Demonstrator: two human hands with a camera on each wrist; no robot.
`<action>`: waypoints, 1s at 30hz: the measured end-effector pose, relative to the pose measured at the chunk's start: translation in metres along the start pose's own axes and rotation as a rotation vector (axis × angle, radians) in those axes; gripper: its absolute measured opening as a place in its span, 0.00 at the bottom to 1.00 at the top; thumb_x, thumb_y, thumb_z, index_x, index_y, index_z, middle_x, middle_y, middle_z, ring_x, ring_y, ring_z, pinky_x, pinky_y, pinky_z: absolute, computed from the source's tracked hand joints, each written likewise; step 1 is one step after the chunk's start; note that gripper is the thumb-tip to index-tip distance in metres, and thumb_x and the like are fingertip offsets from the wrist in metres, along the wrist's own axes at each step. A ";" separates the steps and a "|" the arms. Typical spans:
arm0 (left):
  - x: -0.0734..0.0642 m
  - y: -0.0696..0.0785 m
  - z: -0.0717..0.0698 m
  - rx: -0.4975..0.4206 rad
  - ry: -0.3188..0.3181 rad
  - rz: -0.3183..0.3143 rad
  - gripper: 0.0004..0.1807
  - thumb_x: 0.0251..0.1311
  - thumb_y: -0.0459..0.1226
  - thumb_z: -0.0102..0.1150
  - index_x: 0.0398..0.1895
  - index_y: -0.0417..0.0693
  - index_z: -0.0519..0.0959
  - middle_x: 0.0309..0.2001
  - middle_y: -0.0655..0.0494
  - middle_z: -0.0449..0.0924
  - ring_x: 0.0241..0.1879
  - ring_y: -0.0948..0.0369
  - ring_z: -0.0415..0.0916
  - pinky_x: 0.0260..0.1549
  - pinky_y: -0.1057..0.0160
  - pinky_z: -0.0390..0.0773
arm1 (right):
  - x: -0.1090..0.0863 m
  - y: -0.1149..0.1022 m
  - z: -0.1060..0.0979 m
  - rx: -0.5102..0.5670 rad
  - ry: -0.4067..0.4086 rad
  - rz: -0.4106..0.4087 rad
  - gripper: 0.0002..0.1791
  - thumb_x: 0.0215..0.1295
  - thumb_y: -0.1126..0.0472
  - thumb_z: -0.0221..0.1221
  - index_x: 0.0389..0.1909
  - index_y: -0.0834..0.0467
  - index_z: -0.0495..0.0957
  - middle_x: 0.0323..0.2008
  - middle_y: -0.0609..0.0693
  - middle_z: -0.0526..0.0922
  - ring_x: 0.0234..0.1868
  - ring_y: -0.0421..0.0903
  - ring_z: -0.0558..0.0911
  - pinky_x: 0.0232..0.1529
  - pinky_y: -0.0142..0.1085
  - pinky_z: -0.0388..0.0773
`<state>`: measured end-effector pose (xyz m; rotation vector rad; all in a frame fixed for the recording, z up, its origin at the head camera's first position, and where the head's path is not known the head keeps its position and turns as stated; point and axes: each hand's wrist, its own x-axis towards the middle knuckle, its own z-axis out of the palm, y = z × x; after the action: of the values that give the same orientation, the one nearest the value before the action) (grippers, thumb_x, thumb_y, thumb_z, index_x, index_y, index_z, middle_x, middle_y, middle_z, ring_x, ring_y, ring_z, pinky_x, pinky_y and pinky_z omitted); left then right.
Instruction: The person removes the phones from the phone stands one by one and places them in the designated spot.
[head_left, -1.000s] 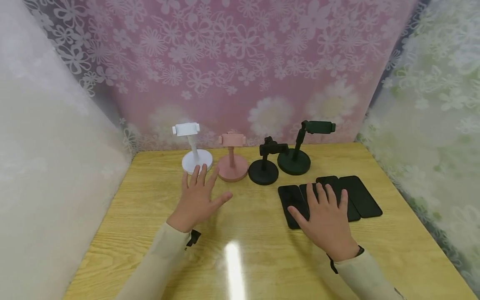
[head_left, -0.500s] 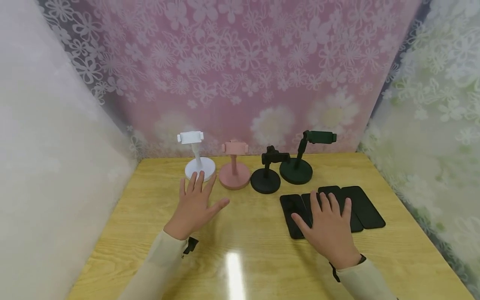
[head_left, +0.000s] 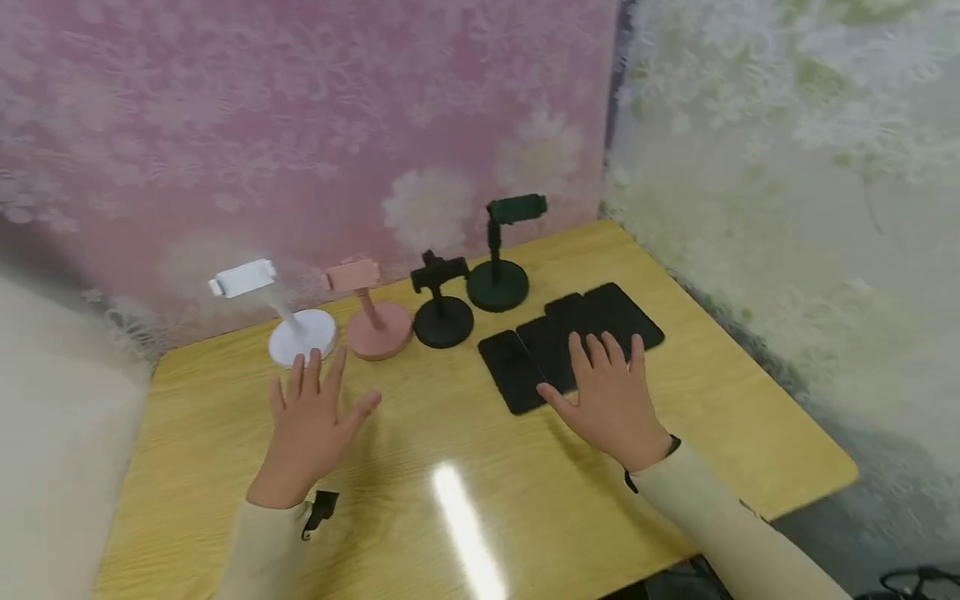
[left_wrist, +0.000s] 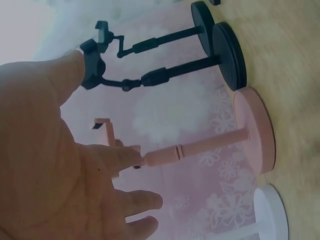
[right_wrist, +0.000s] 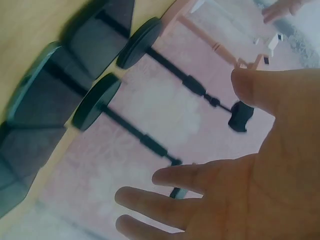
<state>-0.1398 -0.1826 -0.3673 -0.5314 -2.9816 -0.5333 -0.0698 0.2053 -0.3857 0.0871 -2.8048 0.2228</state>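
My left hand (head_left: pixel 307 429) is held above the table with its fingers spread, nearest to the white phone stand (head_left: pixel 302 336). Beside that stand are a pink phone stand (head_left: pixel 380 332), a black one (head_left: pixel 444 322) and a dark green one (head_left: pixel 498 286), all upright in a row. Fingers also apart, my right hand (head_left: pixel 611 404) hovers over several black phones (head_left: pixel 513 371) lying flat, and it hides part of them. In the left wrist view the left palm (left_wrist: pixel 45 165) holds nothing. The right palm (right_wrist: pixel 270 180) is bare too in the right wrist view.
The wooden table (head_left: pixel 405 475) backs onto a pink floral curtain (head_left: pixel 300 150). A pale floral curtain (head_left: pixel 750 208) hangs along the right side, and a white wall surface (head_left: pixel 60 433) stands at left. Black cables (head_left: pixel 922 581) show at the lower right corner.
The head view has swung to the right and tilted, so the stands and phones appear further left. Both hands keep their spread pose over the table, and the stands and phones have not moved on it.
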 end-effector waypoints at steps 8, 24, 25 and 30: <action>0.008 -0.010 -0.023 -0.036 -0.033 0.046 0.48 0.75 0.67 0.41 0.85 0.50 0.42 0.82 0.31 0.33 0.80 0.34 0.24 0.68 0.26 0.24 | -0.003 -0.004 -0.032 -0.050 -0.015 0.052 0.49 0.71 0.30 0.54 0.75 0.66 0.65 0.66 0.69 0.73 0.71 0.68 0.66 0.73 0.71 0.44; 0.006 0.000 -0.066 -0.018 -0.096 0.114 0.49 0.75 0.67 0.40 0.85 0.49 0.42 0.83 0.37 0.28 0.81 0.38 0.22 0.69 0.28 0.21 | 0.028 -0.007 -0.076 0.024 -0.187 0.009 0.46 0.76 0.31 0.49 0.78 0.62 0.60 0.69 0.67 0.71 0.71 0.67 0.67 0.76 0.64 0.46; 0.008 0.002 -0.070 -0.012 -0.100 0.123 0.49 0.75 0.67 0.40 0.85 0.48 0.42 0.83 0.37 0.28 0.81 0.38 0.22 0.69 0.28 0.21 | 0.034 -0.010 -0.077 0.031 -0.198 -0.004 0.46 0.76 0.31 0.49 0.79 0.62 0.60 0.70 0.67 0.70 0.72 0.66 0.67 0.77 0.63 0.45; 0.007 0.011 -0.100 0.004 -0.109 0.114 0.49 0.75 0.67 0.39 0.85 0.48 0.42 0.83 0.38 0.27 0.81 0.40 0.21 0.70 0.31 0.18 | 0.071 -0.036 -0.095 0.065 -0.273 -0.071 0.45 0.78 0.32 0.46 0.80 0.61 0.56 0.73 0.66 0.67 0.74 0.66 0.64 0.78 0.61 0.44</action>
<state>-0.1421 -0.2052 -0.2687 -0.7484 -3.0291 -0.5040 -0.1035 0.1828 -0.2686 0.2496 -3.0583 0.3058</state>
